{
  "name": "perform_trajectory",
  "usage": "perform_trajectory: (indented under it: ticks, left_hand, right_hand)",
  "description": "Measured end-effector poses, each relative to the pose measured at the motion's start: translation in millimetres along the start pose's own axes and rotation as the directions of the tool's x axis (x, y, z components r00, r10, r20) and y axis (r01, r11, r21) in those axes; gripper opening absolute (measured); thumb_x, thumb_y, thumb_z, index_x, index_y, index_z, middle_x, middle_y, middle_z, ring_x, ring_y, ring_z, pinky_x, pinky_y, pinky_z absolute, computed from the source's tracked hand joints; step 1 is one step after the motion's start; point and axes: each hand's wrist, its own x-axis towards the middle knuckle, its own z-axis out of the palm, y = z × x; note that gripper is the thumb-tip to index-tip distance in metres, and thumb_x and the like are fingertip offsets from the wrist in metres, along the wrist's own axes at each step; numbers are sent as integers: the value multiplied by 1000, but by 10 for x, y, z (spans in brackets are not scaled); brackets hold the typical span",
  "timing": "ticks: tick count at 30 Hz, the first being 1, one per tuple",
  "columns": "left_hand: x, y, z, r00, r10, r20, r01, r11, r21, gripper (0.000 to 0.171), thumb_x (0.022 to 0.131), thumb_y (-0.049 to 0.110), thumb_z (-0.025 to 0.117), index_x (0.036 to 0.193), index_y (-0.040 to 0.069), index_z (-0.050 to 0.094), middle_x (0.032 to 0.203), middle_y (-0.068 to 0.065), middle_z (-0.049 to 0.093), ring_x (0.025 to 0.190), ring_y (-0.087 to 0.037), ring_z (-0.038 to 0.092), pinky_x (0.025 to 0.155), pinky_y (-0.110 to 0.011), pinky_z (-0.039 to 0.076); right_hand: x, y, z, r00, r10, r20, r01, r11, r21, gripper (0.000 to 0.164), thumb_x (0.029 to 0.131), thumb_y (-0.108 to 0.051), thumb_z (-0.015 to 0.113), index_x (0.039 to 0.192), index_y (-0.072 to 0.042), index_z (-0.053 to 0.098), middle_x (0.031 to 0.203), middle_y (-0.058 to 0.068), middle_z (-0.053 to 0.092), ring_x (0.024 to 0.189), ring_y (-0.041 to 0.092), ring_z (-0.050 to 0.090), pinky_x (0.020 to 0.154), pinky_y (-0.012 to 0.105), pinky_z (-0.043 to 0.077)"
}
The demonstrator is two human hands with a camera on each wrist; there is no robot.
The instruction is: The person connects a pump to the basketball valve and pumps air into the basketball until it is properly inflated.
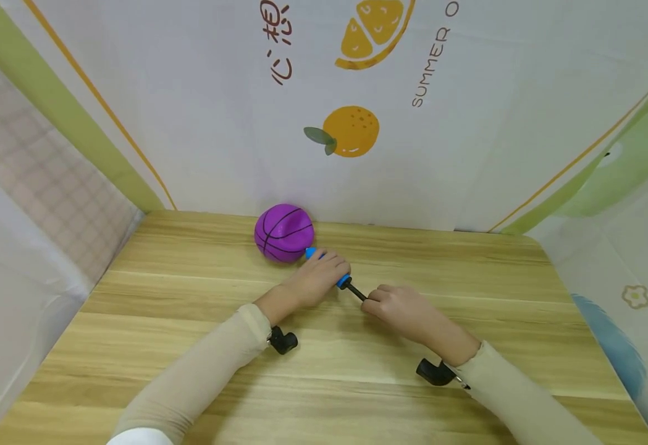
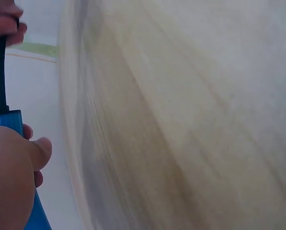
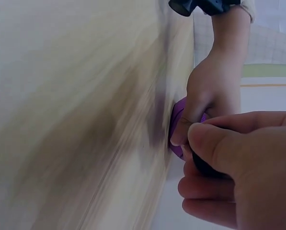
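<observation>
A purple ball (image 1: pixel 281 236) with black basketball lines sits near the table's back edge, a dent in its upper right side. My left hand (image 1: pixel 319 276) grips the blue barrel of a hand pump (image 1: pixel 343 281), whose blue tip end meets the ball's lower right side. Out of the barrel's other end runs a black rod (image 1: pixel 356 292), drawn out, as the left wrist view also shows. My right hand (image 1: pixel 404 312) holds the black handle (image 3: pixel 207 167) at the rod's far end, its fingers curled round it. Whether a needle joins pump and ball cannot be told.
The wood-grain table (image 1: pixel 324 395) reaches back to a white cloth (image 1: pixel 207 123) printed with oranges and lettering. More patterned cloth hangs at both sides. Black camera mounts (image 1: pixel 283 341) stick out from both wrists, low over the tabletop.
</observation>
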Motion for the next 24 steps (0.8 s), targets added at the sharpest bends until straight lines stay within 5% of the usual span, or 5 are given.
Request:
perform_trajectory:
  ticks: [12,15,17,20,24]
  left_hand:
    - [12,-19,-45,999,-38,4,38,999,-20,23,98,1,58,117,14,60,120,-2,63,123,-23,52,117,-47,31]
    - [21,-16,-54,999,-43,2,43,999,-3,20,99,2,57,115,14,59,118,-2,63,121,-23,53,117,-46,31]
    - [26,-10,-51,999,-45,1,45,999,1,20,99,3,58,115,14,58,118,-1,63,121,-22,53,116,-45,32]
    - [38,12,-43,999,-54,3,54,999,-2,19,100,4,57,115,15,59,118,-1,63,121,-22,52,116,-45,31]
    - [50,44,-25,998,-68,8,68,998,6,17,101,5,57,115,15,59,119,-1,63,121,-22,52,116,-45,30]
  right_hand:
    - [-296,-25,-101,994,-47,-95,44,998,-35,28,73,5,84,95,-7,71,89,4,69,79,15,65,66,24,57]
    - [-287,4,-82,992,-58,-114,54,998,-43,25,76,4,81,97,-6,71,90,4,68,78,15,64,65,24,56]
    - [-273,26,-55,989,-70,-129,63,997,-52,9,90,0,71,97,-6,71,89,4,67,77,15,63,63,24,56]
    - [-233,51,-15,985,-81,-149,73,996,-57,16,103,-7,55,98,-6,69,87,4,64,76,16,61,60,24,54]
    - [-145,81,29,982,-84,-169,76,995,-58,7,97,-3,63,99,-7,68,87,4,63,75,16,59,58,25,52]
